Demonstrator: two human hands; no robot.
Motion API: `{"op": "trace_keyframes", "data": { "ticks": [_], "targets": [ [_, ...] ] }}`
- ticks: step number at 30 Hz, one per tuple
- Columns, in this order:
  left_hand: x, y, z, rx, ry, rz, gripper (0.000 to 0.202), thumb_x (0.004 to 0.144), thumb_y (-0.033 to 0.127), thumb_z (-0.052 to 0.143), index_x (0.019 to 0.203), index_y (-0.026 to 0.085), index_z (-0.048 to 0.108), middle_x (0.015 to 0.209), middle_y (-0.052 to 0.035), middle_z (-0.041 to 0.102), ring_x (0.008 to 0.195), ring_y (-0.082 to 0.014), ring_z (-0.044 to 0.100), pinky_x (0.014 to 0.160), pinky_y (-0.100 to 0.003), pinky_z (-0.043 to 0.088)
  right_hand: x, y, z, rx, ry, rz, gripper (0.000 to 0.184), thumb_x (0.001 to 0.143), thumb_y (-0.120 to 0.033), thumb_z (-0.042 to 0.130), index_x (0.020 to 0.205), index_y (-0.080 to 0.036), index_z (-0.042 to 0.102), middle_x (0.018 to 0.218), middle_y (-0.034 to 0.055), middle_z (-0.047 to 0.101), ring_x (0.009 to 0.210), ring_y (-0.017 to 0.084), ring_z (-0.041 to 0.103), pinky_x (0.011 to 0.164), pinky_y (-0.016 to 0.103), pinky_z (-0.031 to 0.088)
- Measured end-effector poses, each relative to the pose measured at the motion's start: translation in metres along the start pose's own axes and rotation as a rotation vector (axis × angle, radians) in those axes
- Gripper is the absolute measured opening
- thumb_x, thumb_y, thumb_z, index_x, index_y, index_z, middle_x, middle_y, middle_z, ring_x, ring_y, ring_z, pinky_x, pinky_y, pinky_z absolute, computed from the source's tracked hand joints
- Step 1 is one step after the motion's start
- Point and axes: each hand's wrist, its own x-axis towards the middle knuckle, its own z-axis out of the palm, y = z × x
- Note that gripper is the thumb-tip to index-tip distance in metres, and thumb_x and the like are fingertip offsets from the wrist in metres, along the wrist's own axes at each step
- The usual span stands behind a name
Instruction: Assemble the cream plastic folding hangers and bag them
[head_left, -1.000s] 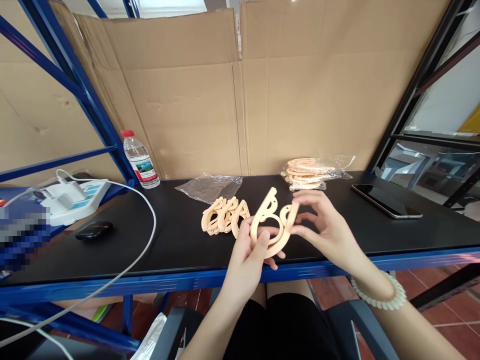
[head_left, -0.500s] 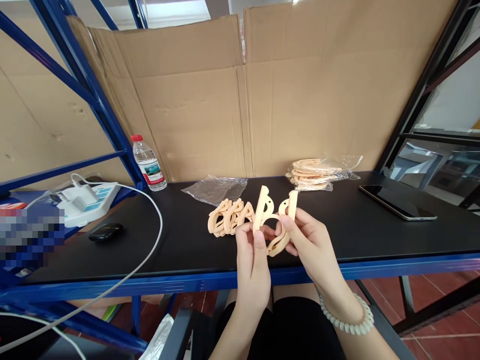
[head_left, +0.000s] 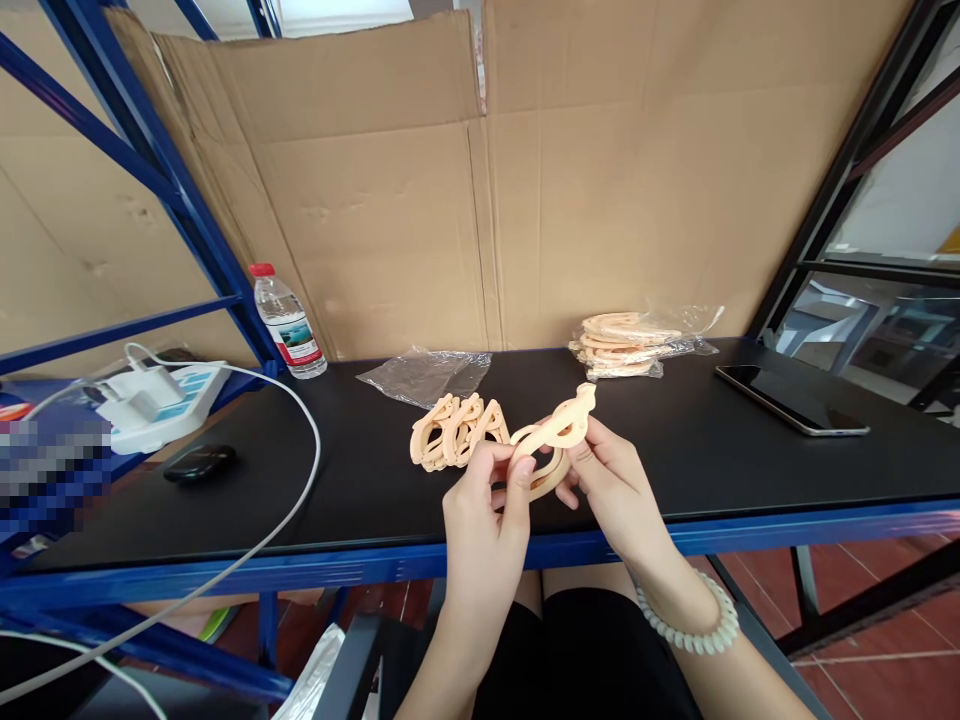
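Both hands hold a beige plastic folding clothes hanger (head_left: 564,425) above the front part of the black table. My left hand (head_left: 491,500) pinches its left end between thumb and fingers. My right hand (head_left: 611,480), with a pale bead bracelet at the wrist, grips the right side. The hanger's arms are folded together and it tilts up to the right; fingers hide parts of it. Just left of it, several folded beige hangers (head_left: 456,432) stand in a row on the table. Behind those lies a flat clear plastic bag (head_left: 427,377).
More beige pieces (head_left: 619,345) lie stacked in a clear bag at the back. A phone (head_left: 791,400) rests at the right. On the left are a water bottle (head_left: 289,322), a black mouse (head_left: 200,464), a power strip (head_left: 169,407) and a white cable (head_left: 315,460). Cardboard (head_left: 375,220) stands behind.
The hanger's two upright arms, apart before, now lie together, and the hanger has turned to slant up to the right. My left hand has shifted slightly left.
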Motion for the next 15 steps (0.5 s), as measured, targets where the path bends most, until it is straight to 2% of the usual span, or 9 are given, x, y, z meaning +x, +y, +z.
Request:
{"op": "trace_keyframes", "data": {
  "ticks": [2, 5, 8, 11, 15],
  "targets": [
    [0.001, 0.003, -0.003, -0.002, 0.016, -0.011, 0.012, 0.088, 0.03, 0.062, 0.082, 0.02, 0.062, 0.083, -0.0028, 0.071, 0.074, -0.0175, 0.068, 0.064, -0.025, 0.055, 0.001, -0.001, 0.0, 0.133, -0.028, 0.024, 0.03, 0.09, -0.045, 0.057, 0.078, -0.018, 0.06, 0.066, -0.0008, 0.051, 0.047, 0.009, 0.039, 0.038, 0.022, 0.034],
    [0.003, 0.004, -0.008, 0.008, -0.022, -0.024, 0.011, 0.088, 0.03, 0.062, 0.084, 0.02, 0.064, 0.085, -0.0035, 0.072, 0.076, -0.0183, 0.069, 0.063, -0.025, 0.056, 0.005, -0.005, -0.004, 0.287, -0.088, 0.074, 0.031, 0.09, -0.046, 0.055, 0.085, -0.017, 0.067, 0.065, 0.0006, 0.049, 0.056, 0.013, 0.042, 0.04, 0.024, 0.042],
    [0.006, 0.004, -0.014, 0.074, -0.069, -0.005, 0.011, 0.087, 0.029, 0.063, 0.082, 0.019, 0.065, 0.08, -0.0027, 0.071, 0.074, -0.018, 0.068, 0.059, -0.023, 0.055, 0.012, -0.011, -0.011, 0.191, -0.149, 0.129, 0.035, 0.091, -0.047, 0.056, 0.098, -0.015, 0.07, 0.068, 0.0014, 0.053, 0.06, 0.014, 0.049, 0.045, 0.026, 0.051],
    [0.012, 0.004, -0.018, 0.151, -0.071, 0.032, 0.013, 0.086, 0.03, 0.063, 0.079, 0.019, 0.064, 0.077, -0.0021, 0.07, 0.07, -0.0169, 0.067, 0.056, -0.022, 0.053, 0.021, -0.019, -0.018, 0.021, -0.154, 0.136, 0.037, 0.09, -0.048, 0.059, 0.107, -0.016, 0.066, 0.076, 0.0021, 0.059, 0.061, 0.013, 0.056, 0.051, 0.027, 0.057],
    [0.022, 0.003, -0.018, 0.196, -0.094, 0.069, 0.018, 0.087, 0.032, 0.061, 0.076, 0.019, 0.061, 0.074, -0.0021, 0.069, 0.067, -0.0162, 0.067, 0.052, -0.021, 0.051, 0.034, -0.026, -0.022, -0.073, -0.175, 0.105, 0.03, 0.087, -0.046, 0.064, 0.099, -0.018, 0.065, 0.077, 0.0, 0.059, 0.059, 0.01, 0.056, 0.051, 0.024, 0.058]
  ]
}}
